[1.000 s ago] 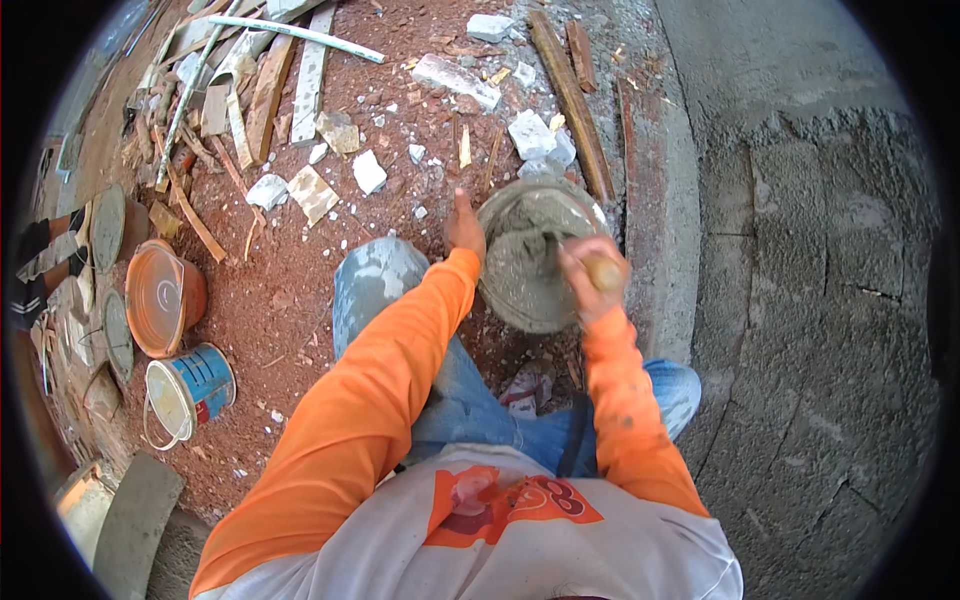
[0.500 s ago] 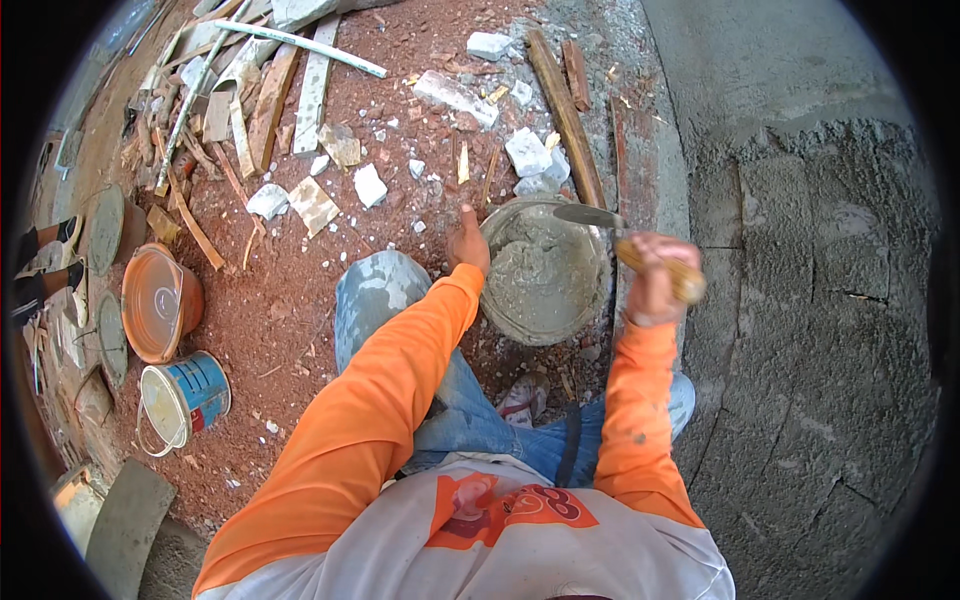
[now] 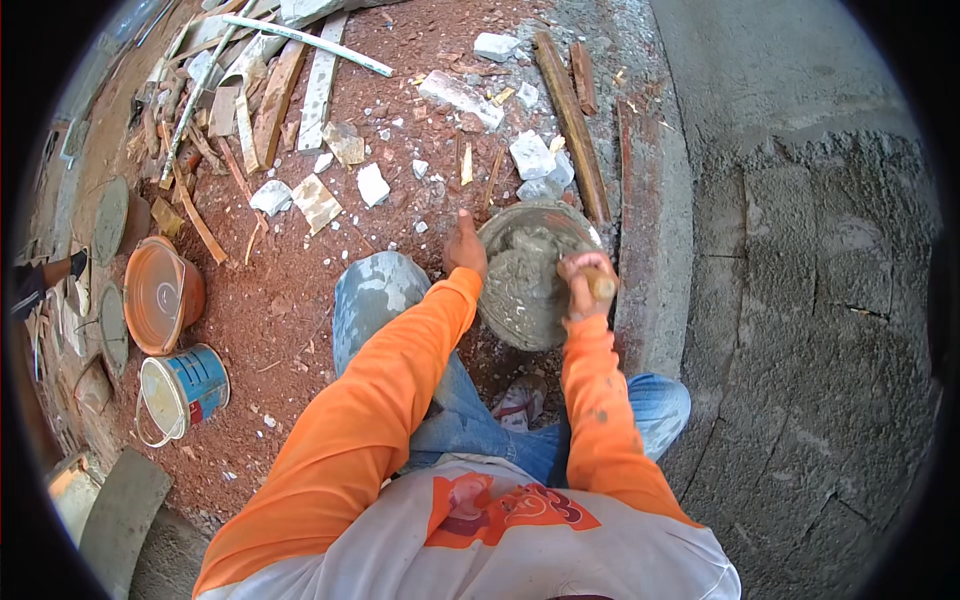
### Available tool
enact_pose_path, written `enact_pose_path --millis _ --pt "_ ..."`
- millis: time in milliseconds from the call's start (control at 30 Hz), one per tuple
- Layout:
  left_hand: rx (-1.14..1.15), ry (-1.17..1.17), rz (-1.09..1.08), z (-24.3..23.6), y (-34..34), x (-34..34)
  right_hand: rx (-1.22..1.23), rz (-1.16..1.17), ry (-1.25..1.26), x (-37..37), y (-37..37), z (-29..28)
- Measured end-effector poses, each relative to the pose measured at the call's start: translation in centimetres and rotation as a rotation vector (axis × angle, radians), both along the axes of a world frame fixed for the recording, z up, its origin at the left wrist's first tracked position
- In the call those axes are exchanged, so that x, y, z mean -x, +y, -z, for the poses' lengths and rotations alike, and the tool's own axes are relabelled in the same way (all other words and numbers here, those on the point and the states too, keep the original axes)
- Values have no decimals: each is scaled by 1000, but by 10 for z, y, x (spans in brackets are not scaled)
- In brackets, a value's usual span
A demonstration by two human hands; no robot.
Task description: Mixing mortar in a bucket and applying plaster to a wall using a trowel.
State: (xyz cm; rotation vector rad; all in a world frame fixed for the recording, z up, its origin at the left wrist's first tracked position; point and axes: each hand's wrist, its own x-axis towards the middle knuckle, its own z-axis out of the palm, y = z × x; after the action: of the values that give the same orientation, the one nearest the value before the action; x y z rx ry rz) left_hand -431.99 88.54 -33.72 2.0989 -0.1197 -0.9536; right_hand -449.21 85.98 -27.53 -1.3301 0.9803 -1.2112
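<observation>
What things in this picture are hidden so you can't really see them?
Head view only:
- The blade of the tool under the right hand: buried in the grey mortar, only the wooden handle shows.
- The bottom of the pan: covered by mortar.
- The left hand: its fingertips are hidden behind the pan's rim.
- The orange bucket: its inside is too small to make out.

Daylight, fisheye view, sharp at centre.

Even, bright, diffuse light; shadows soft and short, source direction hard to tell. No strong glare; orange sleeves saturated. Black vignette rings the frame; straight edges of the planks [image 3: 572, 120] and plastered wall [image 3: 800, 300] bow toward the rim. Periphery slightly soft; right hand [image 3: 580, 285] possibly motion-blurred.
</observation>
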Motion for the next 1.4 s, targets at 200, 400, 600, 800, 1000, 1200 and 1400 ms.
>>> enact_pose_path --millis 200,400,600,800,1000,1200,1400 --pt "64 62 49 6 5 -10 -83 -140 115 8 14 -35" --pt "10 36 76 -2 -4 2 -102 -67 257 4 1 -19" --pt "205 -57 -12 21 7 1 250 -113 204 2 50 -58" --pt "6 117 48 4 -3 -3 -87 -142 272 -2 14 -43" --pt "100 105 -70 39 -4 3 326 -74 195 9 53 -59" --pt "4 74 -50 32 1 0 60 -17 -92 -5 -23 -105" --pt "135 97 34 -21 -1 9 215 -124 258 -24 -33 -12"
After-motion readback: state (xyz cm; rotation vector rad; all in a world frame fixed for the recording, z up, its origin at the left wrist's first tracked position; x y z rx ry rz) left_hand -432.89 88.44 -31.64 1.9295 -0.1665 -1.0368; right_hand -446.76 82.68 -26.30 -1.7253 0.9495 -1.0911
